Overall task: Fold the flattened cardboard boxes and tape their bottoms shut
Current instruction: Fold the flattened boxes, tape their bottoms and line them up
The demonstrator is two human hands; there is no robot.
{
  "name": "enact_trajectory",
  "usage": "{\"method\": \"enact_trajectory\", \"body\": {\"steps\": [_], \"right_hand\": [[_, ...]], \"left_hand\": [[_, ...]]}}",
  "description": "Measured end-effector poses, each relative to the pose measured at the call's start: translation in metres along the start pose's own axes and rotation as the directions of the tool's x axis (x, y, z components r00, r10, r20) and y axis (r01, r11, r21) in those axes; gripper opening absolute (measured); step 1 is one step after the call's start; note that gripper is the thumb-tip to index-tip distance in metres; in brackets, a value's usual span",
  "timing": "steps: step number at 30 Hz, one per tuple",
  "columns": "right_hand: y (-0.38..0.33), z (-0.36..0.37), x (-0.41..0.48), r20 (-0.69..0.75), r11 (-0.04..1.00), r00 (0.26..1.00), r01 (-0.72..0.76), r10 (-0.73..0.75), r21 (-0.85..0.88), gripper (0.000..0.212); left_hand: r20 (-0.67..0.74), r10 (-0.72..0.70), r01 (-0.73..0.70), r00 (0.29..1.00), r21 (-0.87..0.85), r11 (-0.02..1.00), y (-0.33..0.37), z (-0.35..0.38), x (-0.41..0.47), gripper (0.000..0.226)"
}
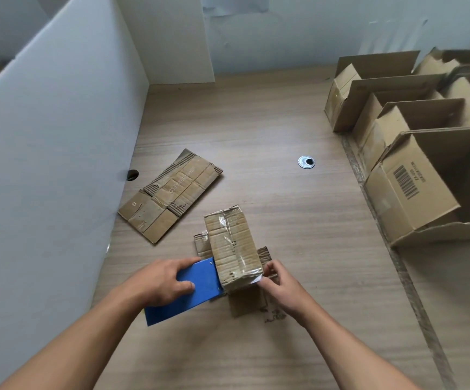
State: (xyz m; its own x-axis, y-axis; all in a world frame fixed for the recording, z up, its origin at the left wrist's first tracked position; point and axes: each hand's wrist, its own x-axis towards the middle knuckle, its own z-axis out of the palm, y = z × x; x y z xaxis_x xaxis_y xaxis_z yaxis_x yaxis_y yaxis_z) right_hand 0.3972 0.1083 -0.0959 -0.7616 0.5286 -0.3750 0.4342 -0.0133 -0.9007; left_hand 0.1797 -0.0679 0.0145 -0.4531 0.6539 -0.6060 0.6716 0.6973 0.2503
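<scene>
The box (232,246) is showing matt corrugated cardboard, clear tape (241,261) gleaming glossy along it. At its nine o'clock, the tool (200,288) is looking like smooth blue plastic (hardly any shine). The table (256,122) is showing matt wood grain; the grommet (306,162) at one o'clock is shining like metal; the flat box (169,194) at eleven is baring rough corrugation.

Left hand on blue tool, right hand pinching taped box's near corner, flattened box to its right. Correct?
No: in the head view the flattened box lies left of the taped box, not right. The left hand does hold the blue tool, and the right hand pinches the box's near corner.
</scene>
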Motion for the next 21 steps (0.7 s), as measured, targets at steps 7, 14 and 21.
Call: {"method": "enact_trajectory", "body": {"steps": [7, 14, 21], "right_hand": [[-0.004, 0.001, -0.002, 0.03, 0.987, 0.998, -0.063, 0.059, 0.149, 0.028], [-0.008, 0.0, -0.007, 0.069, 0.977, 0.995, -0.088, 0.076, 0.196, 0.039], [-0.001, 0.001, 0.006, -0.124, 0.937, 0.983, 0.085, -0.134, -0.34, 0.02]], "left_hand": [[-0.001, 0.004, -0.004, 1.0, -0.018, 1.0, -0.001, 0.0, 0.0, 0.065], [-0.009, 0.002, -0.002, 1.0, -0.016, 1.0, -0.003, 0.003, 0.001, 0.067], [-0.01, 0.005, -0.005, 1.0, -0.03, 1.0, -0.003, 0.004, 0.001, 0.068]]}}
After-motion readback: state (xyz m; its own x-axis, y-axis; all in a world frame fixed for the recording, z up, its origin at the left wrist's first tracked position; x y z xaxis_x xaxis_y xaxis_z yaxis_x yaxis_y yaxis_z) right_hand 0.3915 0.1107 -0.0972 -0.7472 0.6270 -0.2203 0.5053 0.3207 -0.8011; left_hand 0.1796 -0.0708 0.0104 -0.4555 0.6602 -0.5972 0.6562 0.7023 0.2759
